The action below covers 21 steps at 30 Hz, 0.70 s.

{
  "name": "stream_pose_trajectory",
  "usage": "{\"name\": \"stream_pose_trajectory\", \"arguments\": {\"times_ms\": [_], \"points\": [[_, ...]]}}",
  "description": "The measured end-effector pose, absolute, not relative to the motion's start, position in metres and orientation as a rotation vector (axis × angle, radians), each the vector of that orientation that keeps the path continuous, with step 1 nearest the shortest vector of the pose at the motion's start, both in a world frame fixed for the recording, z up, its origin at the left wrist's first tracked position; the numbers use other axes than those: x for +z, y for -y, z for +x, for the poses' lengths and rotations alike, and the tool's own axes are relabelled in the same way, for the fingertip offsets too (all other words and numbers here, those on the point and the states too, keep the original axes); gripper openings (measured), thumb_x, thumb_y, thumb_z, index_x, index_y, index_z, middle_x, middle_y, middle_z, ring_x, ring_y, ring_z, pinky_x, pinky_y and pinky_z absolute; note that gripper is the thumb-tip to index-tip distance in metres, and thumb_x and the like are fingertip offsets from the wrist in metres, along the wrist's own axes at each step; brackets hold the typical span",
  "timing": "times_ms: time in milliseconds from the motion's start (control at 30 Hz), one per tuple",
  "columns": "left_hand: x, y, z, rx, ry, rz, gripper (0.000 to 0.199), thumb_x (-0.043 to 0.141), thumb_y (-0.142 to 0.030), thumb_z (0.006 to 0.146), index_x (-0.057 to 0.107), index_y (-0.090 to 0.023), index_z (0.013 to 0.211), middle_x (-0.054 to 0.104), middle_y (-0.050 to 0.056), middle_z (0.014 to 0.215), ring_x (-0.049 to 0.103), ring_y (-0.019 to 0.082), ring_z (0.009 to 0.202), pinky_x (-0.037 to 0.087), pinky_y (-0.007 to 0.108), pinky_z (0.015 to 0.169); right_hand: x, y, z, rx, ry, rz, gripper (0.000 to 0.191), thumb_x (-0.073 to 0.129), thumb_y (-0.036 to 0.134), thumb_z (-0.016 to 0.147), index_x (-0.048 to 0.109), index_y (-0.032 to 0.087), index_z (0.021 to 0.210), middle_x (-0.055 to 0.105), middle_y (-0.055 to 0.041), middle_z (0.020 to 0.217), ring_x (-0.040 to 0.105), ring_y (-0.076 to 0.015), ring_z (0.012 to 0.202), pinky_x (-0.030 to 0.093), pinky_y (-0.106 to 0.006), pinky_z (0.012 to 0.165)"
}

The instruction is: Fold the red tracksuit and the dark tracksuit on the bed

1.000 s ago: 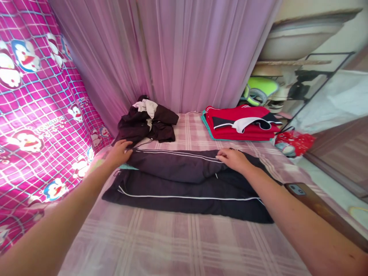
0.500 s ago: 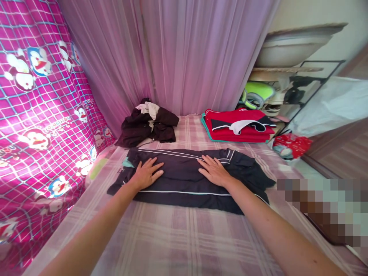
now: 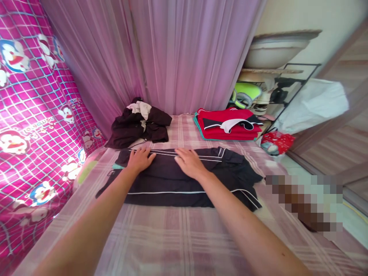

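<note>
A dark garment [image 3: 169,176] with white piping lies folded lengthwise across the bed. Its collar end with white stripes points right, and a bit of teal cloth shows at its left end. My left hand [image 3: 140,159] rests on the left part near the far edge, fingers spread and palm down. Further right, my right hand [image 3: 189,161] lies flat on the cloth's middle, fingertips at the far white stripes. Both hands press on the fabric and grip nothing.
Behind the garment, a crumpled dark clothes pile [image 3: 140,124] sits left and a folded red stack [image 3: 228,124] right. A purple curtain [image 3: 178,57] hangs beyond. At right stand a rack with a basin [image 3: 276,51] and a red bag [image 3: 277,142].
Both hands have slid away from me toward the garment's far edge, and my right hand has come closer to my left. The whole view has shifted slightly.
</note>
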<state>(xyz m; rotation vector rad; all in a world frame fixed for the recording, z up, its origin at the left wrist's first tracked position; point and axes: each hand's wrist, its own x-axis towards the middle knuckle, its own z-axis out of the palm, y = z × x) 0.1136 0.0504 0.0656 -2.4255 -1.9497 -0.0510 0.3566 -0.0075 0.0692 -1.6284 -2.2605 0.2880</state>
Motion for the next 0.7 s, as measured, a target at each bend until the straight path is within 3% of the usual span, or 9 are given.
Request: {"name": "stream_pose_trajectory", "arguments": {"times_ms": [133, 367, 500, 700], "points": [[0.038, -0.051, 0.118, 0.014, 2.126, -2.347, 0.071, 0.024, -0.060, 0.095, 0.029, -0.022, 0.155, 0.025, 0.010, 0.163, 0.019, 0.031, 0.151, 0.019, 0.063, 0.117, 0.060, 0.008, 0.322, 0.386, 2.521, -1.591, 0.062, 0.027, 0.054, 0.101, 0.037, 0.021, 0.153, 0.030, -0.0105, 0.161, 0.024, -0.0249, 0.149, 0.011, -0.054, 0.121], [0.034, -0.052, 0.114, -0.019, 2.109, -2.359, 0.074, 0.023, -0.063, 0.094, 0.029, -0.021, 0.155, 0.025, 0.009, 0.163, 0.019, 0.031, 0.151, 0.019, 0.063, 0.117, 0.033, 0.010, 0.430, 0.216, 2.377, -2.018, 0.066, 0.021, 0.053, 0.101, 0.032, 0.016, 0.155, 0.024, -0.0107, 0.163, 0.019, -0.0243, 0.151, 0.013, -0.047, 0.122], [0.032, -0.052, 0.112, -0.038, 2.096, -2.357, 0.073, 0.023, -0.063, 0.094, 0.030, -0.022, 0.155, 0.026, 0.009, 0.163, 0.020, 0.030, 0.151, 0.019, 0.062, 0.117, 0.019, 0.018, 0.476, 0.001, 2.234, -2.140, 0.059, 0.023, 0.045, 0.101, 0.034, 0.021, 0.154, 0.031, -0.0077, 0.161, 0.025, -0.0240, 0.149, 0.013, -0.055, 0.120], [0.046, -0.050, 0.123, 0.037, 2.195, -2.323, 0.071, 0.029, -0.060, 0.094, 0.034, -0.021, 0.153, 0.026, 0.011, 0.163, 0.021, 0.032, 0.150, 0.020, 0.065, 0.116, 0.014, 0.022, 0.471, -0.063, 2.147, -2.127, 0.056, 0.028, 0.044, 0.102, 0.040, 0.019, 0.150, 0.038, -0.0083, 0.158, 0.031, -0.0243, 0.146, 0.020, -0.053, 0.118]]}}
